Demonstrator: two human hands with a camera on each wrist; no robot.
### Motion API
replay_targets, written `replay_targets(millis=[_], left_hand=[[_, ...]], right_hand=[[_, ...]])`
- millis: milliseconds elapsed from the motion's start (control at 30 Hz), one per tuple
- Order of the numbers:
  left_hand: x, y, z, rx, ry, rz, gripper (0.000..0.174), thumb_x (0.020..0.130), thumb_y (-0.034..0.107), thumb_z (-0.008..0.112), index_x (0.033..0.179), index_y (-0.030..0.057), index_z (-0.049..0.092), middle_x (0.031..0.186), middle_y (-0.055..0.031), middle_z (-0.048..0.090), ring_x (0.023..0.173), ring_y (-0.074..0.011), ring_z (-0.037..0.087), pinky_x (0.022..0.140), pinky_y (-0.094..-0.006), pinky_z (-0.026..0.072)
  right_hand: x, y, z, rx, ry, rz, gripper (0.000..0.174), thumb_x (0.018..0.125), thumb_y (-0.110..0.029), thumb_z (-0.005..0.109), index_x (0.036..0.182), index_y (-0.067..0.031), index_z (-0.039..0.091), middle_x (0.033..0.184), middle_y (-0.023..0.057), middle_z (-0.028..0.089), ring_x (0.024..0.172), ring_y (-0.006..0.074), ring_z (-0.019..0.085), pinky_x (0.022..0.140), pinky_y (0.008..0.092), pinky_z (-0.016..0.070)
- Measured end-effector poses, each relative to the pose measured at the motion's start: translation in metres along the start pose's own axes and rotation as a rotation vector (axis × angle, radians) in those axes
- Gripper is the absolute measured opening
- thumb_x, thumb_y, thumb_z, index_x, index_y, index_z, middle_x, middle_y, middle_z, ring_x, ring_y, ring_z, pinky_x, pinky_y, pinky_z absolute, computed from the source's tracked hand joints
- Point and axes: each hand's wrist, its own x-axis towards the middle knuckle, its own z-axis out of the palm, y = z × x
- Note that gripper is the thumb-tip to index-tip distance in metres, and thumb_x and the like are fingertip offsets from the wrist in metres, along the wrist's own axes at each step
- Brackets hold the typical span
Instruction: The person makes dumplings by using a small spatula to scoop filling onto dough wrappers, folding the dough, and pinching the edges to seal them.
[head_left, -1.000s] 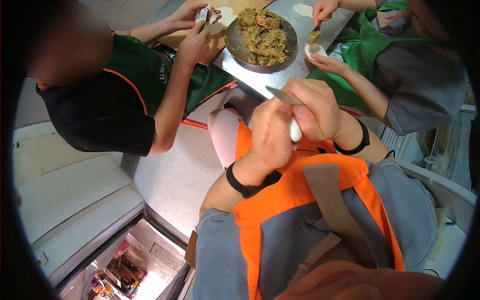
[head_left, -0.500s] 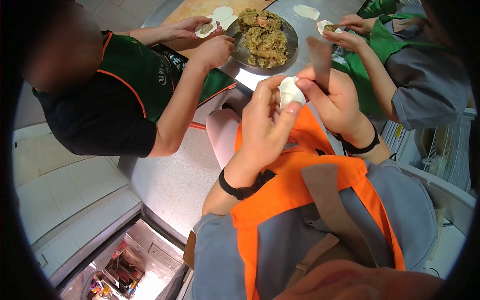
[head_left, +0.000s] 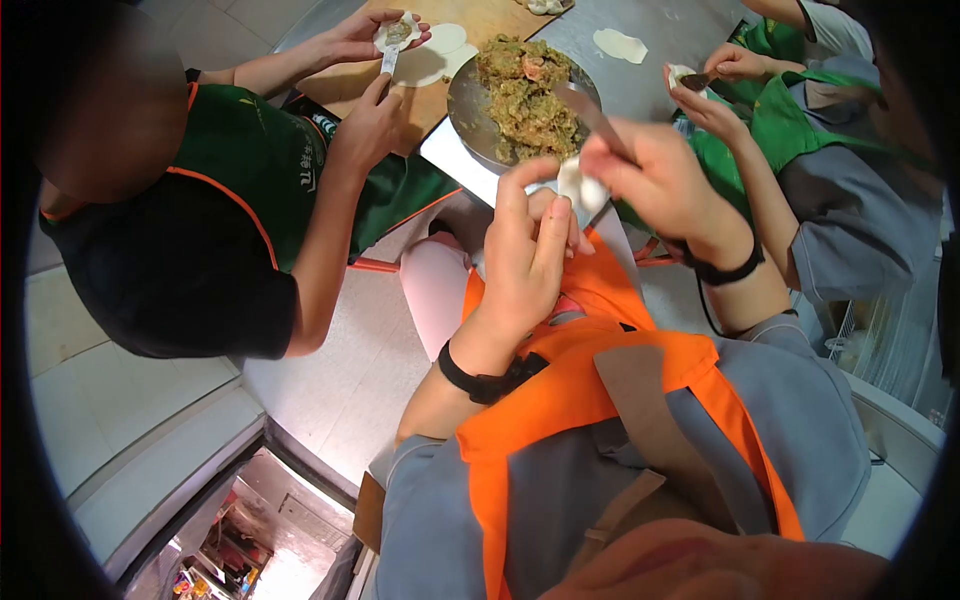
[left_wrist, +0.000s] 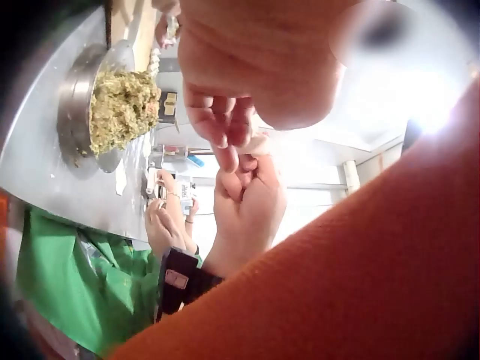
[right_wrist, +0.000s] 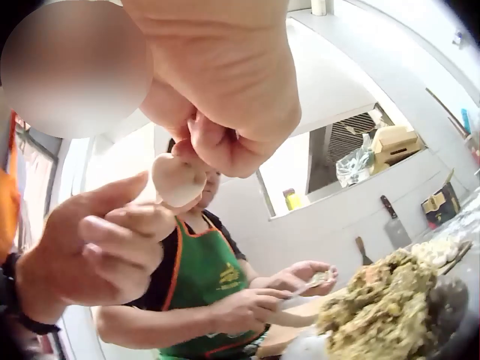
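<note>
Now the right hand (head_left: 665, 175) pinches a small white dough dumpling (head_left: 582, 188), seemingly almost sealed; the left hand (head_left: 525, 255) sits loosely open beside it, contact unclear. Flat white dough rounds (head_left: 438, 55) and plenty of chunky green-brown filling (head_left: 530, 110) look unused.

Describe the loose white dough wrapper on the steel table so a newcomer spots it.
In the head view, find the round metal bowl of green-brown filling on the grey steel table. The flat white wrapper lies above and right of it. Unlike the overlapping wrappers on the brown wooden board, it sits alone.
</note>
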Motion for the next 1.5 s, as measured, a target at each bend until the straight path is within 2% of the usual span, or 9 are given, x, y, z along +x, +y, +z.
replay_targets(millis=[233, 300, 600, 800, 900, 1000, 1167, 1367, 1500], left_hand=[[0.022, -0.057, -0.033, 0.015, -0.029, -0.328, 0.019, 0.1, 0.007, 0.046, 0.116, -0.002, 0.051, 0.065, -0.0023, 0.051, 0.057, -0.0093, 0.055, 0.053, -0.0239, 0.0441], [0.024, -0.069, -0.044, 0.072, -0.027, -0.363, 0.016, 0.099, 0.007, 0.048, 0.112, -0.0014, 0.054, 0.066, -0.0018, 0.052, 0.057, -0.0088, 0.055, 0.053, -0.0239, 0.0439], [0.035, -0.095, -0.097, 0.185, 0.117, -0.519, 0.013, 0.098, 0.008, 0.051, 0.106, 0.0013, 0.057, 0.068, -0.0003, 0.054, 0.057, -0.0076, 0.056, 0.053, -0.0232, 0.0431], [0.039, -0.09, -0.097, 0.215, 0.091, -0.568, 0.013, 0.097, 0.007, 0.05, 0.106, 0.0014, 0.058, 0.067, -0.0002, 0.054, 0.058, -0.0078, 0.056, 0.052, -0.0226, 0.0422], [0.033, -0.091, -0.091, 0.194, 0.063, -0.546, 0.012, 0.098, 0.007, 0.051, 0.105, 0.0019, 0.059, 0.066, -0.0004, 0.054, 0.057, -0.0076, 0.057, 0.051, -0.0231, 0.0417], [0.025, -0.084, -0.079, 0.211, 0.045, -0.52, 0.011, 0.097, 0.006, 0.051, 0.103, 0.0014, 0.06, 0.066, 0.0001, 0.053, 0.056, -0.0071, 0.056, 0.051, -0.0227, 0.0419], [0.008, -0.073, -0.058, 0.284, -0.026, -0.421, 0.01, 0.096, 0.004, 0.052, 0.1, 0.0004, 0.06, 0.066, 0.001, 0.05, 0.056, -0.0057, 0.053, 0.052, -0.022, 0.0434], [-0.024, -0.073, -0.028, 0.28, -0.119, -0.439, 0.011, 0.096, 0.005, 0.051, 0.099, -0.0012, 0.06, 0.065, 0.0, 0.049, 0.056, -0.0068, 0.054, 0.053, -0.0232, 0.0462], [-0.038, -0.08, -0.018, 0.286, -0.191, -0.474, 0.012, 0.096, 0.005, 0.05, 0.098, -0.0021, 0.06, 0.065, -0.0005, 0.049, 0.055, -0.0077, 0.054, 0.053, -0.0243, 0.0466]], right_hand=[[0.177, 0.155, -0.077, -0.45, 0.342, -0.026, 0.028, 0.093, -0.03, 0.06, 0.098, -0.0041, 0.069, 0.079, 0.0063, 0.067, 0.073, 0.0119, 0.061, 0.068, 0.0305, 0.0482], [0.228, 0.164, -0.078, -0.31, 0.467, 0.031, 0.018, 0.079, -0.015, 0.064, 0.088, -0.0021, 0.072, 0.08, 0.0218, 0.068, 0.076, 0.0367, 0.066, 0.071, 0.0429, 0.0513], [0.374, 0.243, -0.069, -0.768, 0.286, 0.152, 0.021, 0.08, -0.02, 0.065, 0.089, -0.0028, 0.073, 0.083, 0.0233, 0.068, 0.079, 0.0374, 0.067, 0.073, 0.0426, 0.0523], [0.357, 0.288, -0.106, -0.438, 0.557, 0.1, 0.017, 0.08, -0.016, 0.065, 0.088, -0.0033, 0.073, 0.083, 0.0208, 0.069, 0.076, 0.0332, 0.067, 0.07, 0.0408, 0.0514], [0.303, 0.403, -0.19, -1.013, 0.555, 0.139, 0.036, 0.085, -0.039, 0.065, 0.098, -0.0057, 0.07, 0.083, 0.0106, 0.071, 0.077, 0.0218, 0.067, 0.069, 0.0365, 0.0508], [0.218, 0.364, -0.171, -0.732, 0.275, 0.642, 0.038, 0.081, -0.036, 0.066, 0.102, -0.0045, 0.071, 0.096, 0.0183, 0.07, 0.098, 0.033, 0.067, 0.087, 0.0427, 0.0497], [0.122, 0.322, -0.096, -0.559, 0.416, 0.524, 0.027, 0.078, -0.027, 0.073, 0.088, -0.0025, 0.066, 0.079, 0.0096, 0.068, 0.071, 0.0193, 0.063, 0.068, 0.0349, 0.0493], [0.035, 0.299, -0.029, -0.016, 0.455, 0.504, 0.021, 0.081, -0.019, 0.064, 0.093, -0.0013, 0.067, 0.085, 0.017, 0.069, 0.078, 0.0269, 0.065, 0.072, 0.0384, 0.0506], [0.002, 0.262, -0.006, -0.358, 0.412, 0.278, 0.017, 0.081, -0.011, 0.064, 0.093, 0.0004, 0.066, 0.082, 0.0117, 0.067, 0.075, 0.0204, 0.064, 0.069, 0.0351, 0.05]])
